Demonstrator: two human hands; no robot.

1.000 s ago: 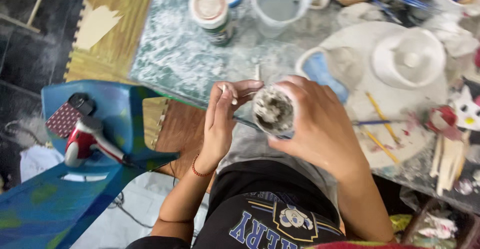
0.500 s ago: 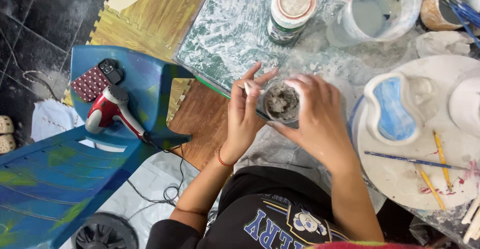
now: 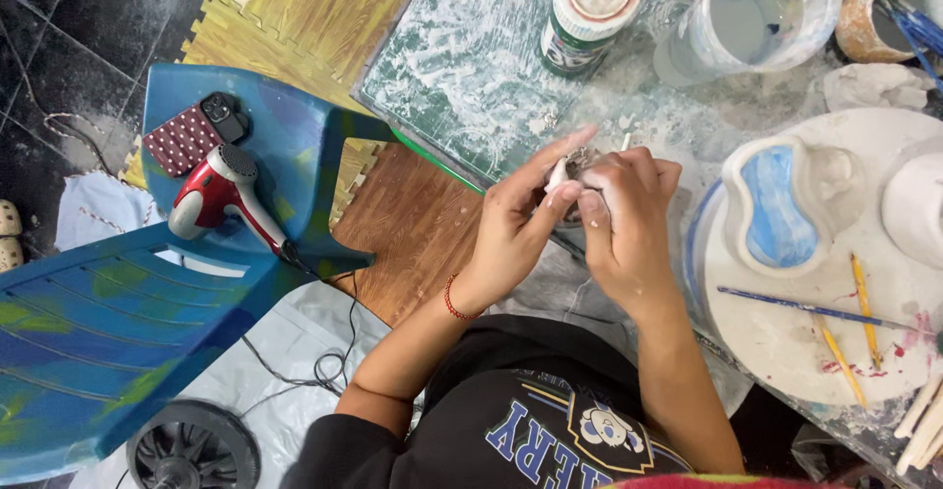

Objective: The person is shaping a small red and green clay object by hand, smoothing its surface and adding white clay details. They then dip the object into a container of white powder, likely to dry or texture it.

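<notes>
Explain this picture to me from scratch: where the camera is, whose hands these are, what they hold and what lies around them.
There is no machine here. The camera sits on a person's head and looks straight down, so you see their own two arms reaching away from the dark shirt at the bottom.

The left hand, with a red cord at its wrist, and the right hand are closed together around a small pale clay piece; most of it is hidden by the fingers.

They work over a glass table smeared with white dust. On it stand a lidded jar and a clear cup of cloudy water. To the right is a round white board with a blue-glazed dish and thin brushes.

To the left, a blue plastic chair carries a red hair dryer and a dotted phone.
</notes>
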